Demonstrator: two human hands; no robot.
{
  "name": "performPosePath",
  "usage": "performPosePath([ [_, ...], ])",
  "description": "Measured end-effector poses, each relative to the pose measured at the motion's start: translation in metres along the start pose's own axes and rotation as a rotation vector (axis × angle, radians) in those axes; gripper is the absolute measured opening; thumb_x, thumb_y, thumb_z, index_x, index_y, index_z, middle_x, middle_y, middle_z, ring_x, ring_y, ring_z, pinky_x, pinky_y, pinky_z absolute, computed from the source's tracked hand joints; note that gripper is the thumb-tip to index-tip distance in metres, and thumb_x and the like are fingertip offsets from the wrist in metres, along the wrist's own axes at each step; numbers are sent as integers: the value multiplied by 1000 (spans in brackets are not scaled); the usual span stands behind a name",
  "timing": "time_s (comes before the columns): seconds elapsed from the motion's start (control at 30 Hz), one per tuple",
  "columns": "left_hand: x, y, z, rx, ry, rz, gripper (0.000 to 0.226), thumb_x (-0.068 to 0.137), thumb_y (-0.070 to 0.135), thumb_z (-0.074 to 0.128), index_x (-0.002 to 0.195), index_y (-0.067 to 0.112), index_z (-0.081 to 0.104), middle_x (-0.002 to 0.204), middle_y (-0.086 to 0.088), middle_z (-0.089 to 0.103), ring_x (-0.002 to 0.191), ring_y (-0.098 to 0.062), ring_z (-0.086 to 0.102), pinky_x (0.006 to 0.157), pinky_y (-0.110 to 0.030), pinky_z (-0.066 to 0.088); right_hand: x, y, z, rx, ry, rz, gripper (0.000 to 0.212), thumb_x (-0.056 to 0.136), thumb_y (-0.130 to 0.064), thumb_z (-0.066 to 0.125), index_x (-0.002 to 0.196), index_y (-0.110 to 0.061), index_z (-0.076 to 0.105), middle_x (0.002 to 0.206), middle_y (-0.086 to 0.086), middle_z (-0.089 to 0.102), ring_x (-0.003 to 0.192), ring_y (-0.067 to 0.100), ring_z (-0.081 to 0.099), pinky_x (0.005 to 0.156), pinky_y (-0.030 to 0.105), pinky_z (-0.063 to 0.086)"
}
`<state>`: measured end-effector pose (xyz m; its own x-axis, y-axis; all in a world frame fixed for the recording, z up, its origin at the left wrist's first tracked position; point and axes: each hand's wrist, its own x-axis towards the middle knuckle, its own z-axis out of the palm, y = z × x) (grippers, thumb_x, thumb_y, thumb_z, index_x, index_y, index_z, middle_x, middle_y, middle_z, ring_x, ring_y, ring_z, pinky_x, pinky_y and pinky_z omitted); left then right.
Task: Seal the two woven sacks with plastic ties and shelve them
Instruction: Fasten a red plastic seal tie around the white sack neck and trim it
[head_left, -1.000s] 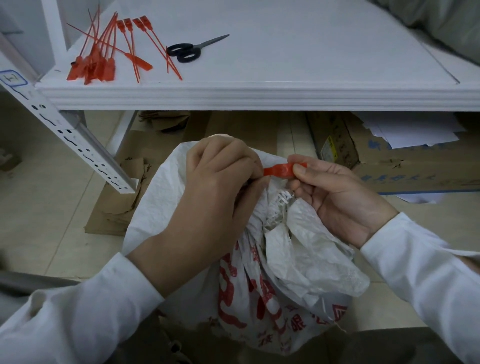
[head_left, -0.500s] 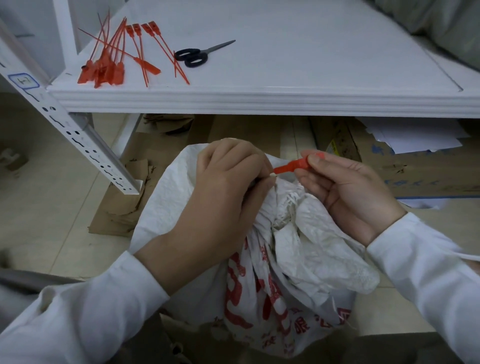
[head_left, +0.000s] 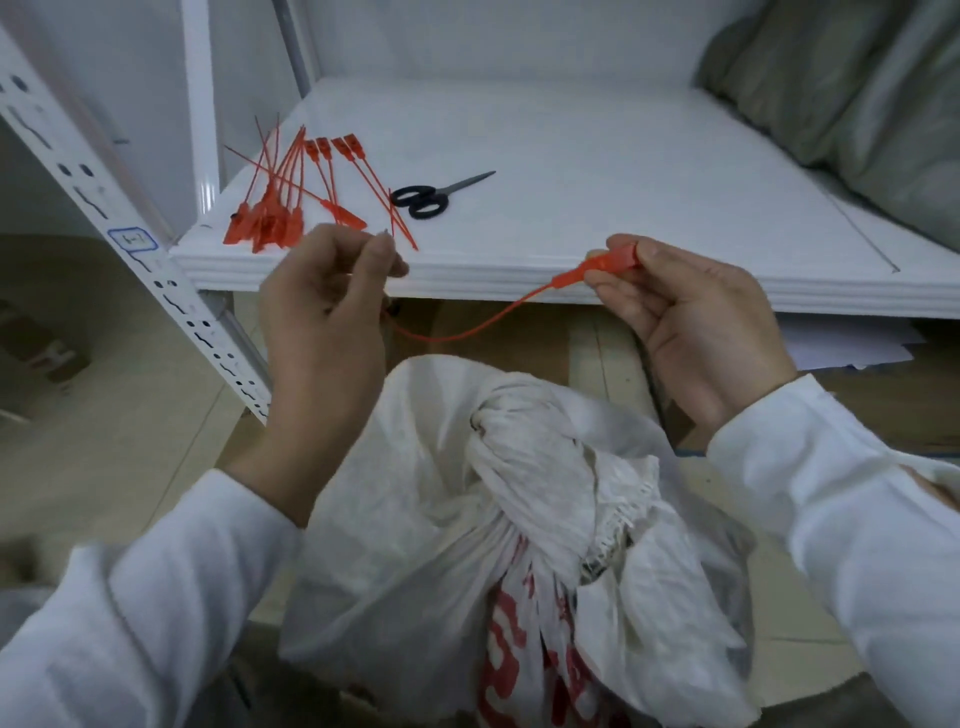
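red tie (head_left: 567, 277) strung between left grip (head_left: 327, 312) and right grip (head_left: 691, 322), above sack (head_left: 415, 493)

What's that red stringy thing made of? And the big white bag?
The red tie looks like smooth plastic: it bends in one springy curve without kinking. The white sack seems to be woven plastic, matte, with frayed threads along its bunched mouth.

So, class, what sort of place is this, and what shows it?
Probably a storeroom or stockroom: white slotted metal shelving, spare red plastic ties beside scissors on it, cardboard boxes underneath.
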<state>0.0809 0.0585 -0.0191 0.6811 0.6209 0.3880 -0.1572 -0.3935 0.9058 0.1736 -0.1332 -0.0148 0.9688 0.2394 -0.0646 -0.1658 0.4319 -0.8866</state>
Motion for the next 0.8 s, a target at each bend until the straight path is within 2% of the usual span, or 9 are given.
performPosePath([
  [0.17, 33, 7, -21, 48, 148, 66, 18, 97, 28, 52, 81, 29, 61, 88, 10, 69, 87, -9, 67, 82, -39, 57, 2, -11, 25, 77, -79, 1, 24, 100, -8, 44, 96, 0, 65, 85, 13, 74, 77, 18, 73, 74, 21, 58],
  [0.3, 50, 4, -34, 105, 106, 48, 17, 97, 27, 55, 81, 28, 63, 85, 11, 69, 83, -7, 67, 81, -32, 57, 6, -13, 42, 65, -81, -63, 22, 99, -13, 48, 95, -6, 68, 84, 5, 74, 62, 5, 64, 55, 12, 49],
  [0.37, 61, -1, -41, 300, -100, -50, 16, 94, 28, 60, 79, 24, 66, 84, 9, 68, 84, -9, 66, 79, -30, 54, 12, -16, 51, 20, -76, -120, 20, 98, -14, 51, 95, -6, 69, 79, 2, 72, 59, 4, 56, 52, 12, 45],
  [0.43, 70, -2, -46, 553, -441, -198, 11, 89, 26, 66, 81, 20, 69, 86, 4, 67, 88, -12, 63, 75, -25, 50, 19, -22, 62, -95, -91, -197, 20, 97, -13, 53, 94, -5, 70, 75, 2, 69, 59, 6, 51, 52, 14, 42],
  [0.5, 73, 4, -49, 664, -703, -270, 13, 85, 27, 70, 94, 18, 71, 95, 5, 67, 92, -12, 62, 83, -27, 51, 27, -26, 77, -259, -118, -273, 19, 97, -12, 54, 94, -5, 72, 78, 5, 69, 61, 9, 52, 52, 18, 41],
  [0.57, 71, 12, -46, 554, -806, -260, 26, 89, 34, 64, 109, 19, 67, 101, 10, 66, 95, -5, 62, 87, -23, 50, 35, -26, 94, -391, -143, -326, 19, 96, -12, 56, 93, -6, 73, 81, 9, 70, 62, 11, 54, 52, 19, 41],
  [0.67, 62, 23, -39, 192, -810, -317, 35, 99, 40, 42, 113, 18, 65, 93, 16, 70, 82, 7, 66, 69, -7, 49, 43, -22, 118, -474, -166, -356, 18, 95, -14, 57, 91, -9, 74, 83, 11, 71, 62, 13, 56, 53, 19, 43],
  [0.73, 61, 21, -36, 44, -806, -325, 37, 101, 33, 41, 112, 9, 67, 92, 2, 75, 81, -6, 71, 73, -15, 54, 46, -20, 130, -474, -173, -361, 18, 94, -13, 58, 90, -8, 75, 77, 10, 70, 59, 13, 56, 52, 20, 43],
  [0.8, 62, 17, -38, -32, -754, -312, 30, 101, 21, 45, 103, 4, 69, 81, -5, 74, 68, -15, 69, 69, -21, 56, 46, -19, 139, -451, -177, -348, 17, 93, -13, 60, 90, -7, 75, 73, 8, 68, 58, 13, 56, 52, 20, 43],
])
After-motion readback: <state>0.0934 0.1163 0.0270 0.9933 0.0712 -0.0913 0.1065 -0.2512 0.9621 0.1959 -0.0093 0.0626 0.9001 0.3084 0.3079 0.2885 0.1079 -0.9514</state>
